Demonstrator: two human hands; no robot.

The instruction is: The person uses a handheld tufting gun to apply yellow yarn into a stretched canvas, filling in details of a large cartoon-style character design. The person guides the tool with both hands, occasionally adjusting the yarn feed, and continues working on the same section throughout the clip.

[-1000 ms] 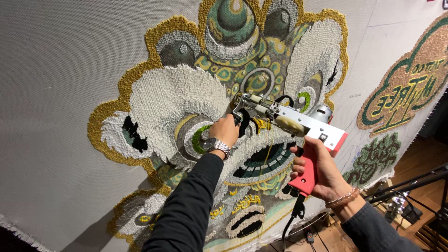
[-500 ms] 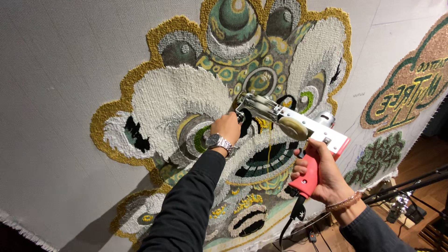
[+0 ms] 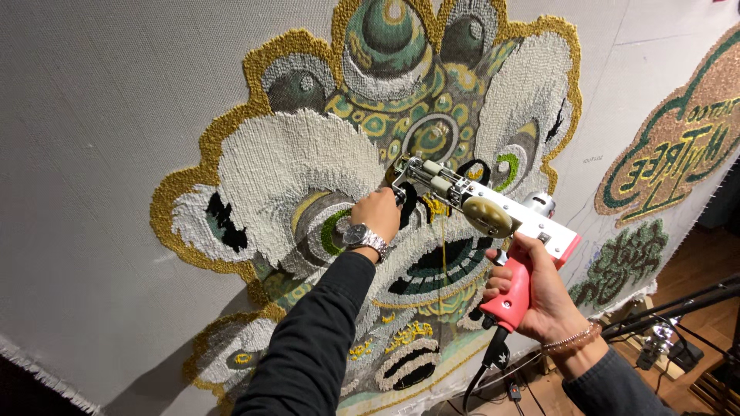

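Note:
A tufting gun [image 3: 493, 216] with a white body and pink grip is pressed nose-first against a stretched grey cloth [image 3: 92, 154]. My right hand [image 3: 539, 296] is shut on the pink grip, a bead bracelet at the wrist. My left hand [image 3: 376, 217], with a metal watch, is shut on the gun's black front handle near the needle. On the cloth is a tufted lion-head design [image 3: 347, 177] in white, gold, green and grey loops. A yellow yarn strand [image 3: 442, 246] hangs down from the gun.
A second tufted patch [image 3: 678, 154] in green, gold and tan fills the cloth's right side, with a small green one [image 3: 620, 266] below it. A black power cord [image 3: 482, 377] drops from the grip. Dark metal rods [image 3: 678, 308] and a wooden floor lie at lower right.
The gun and both hands have shifted slightly up and left across the design; the grip on it is unchanged.

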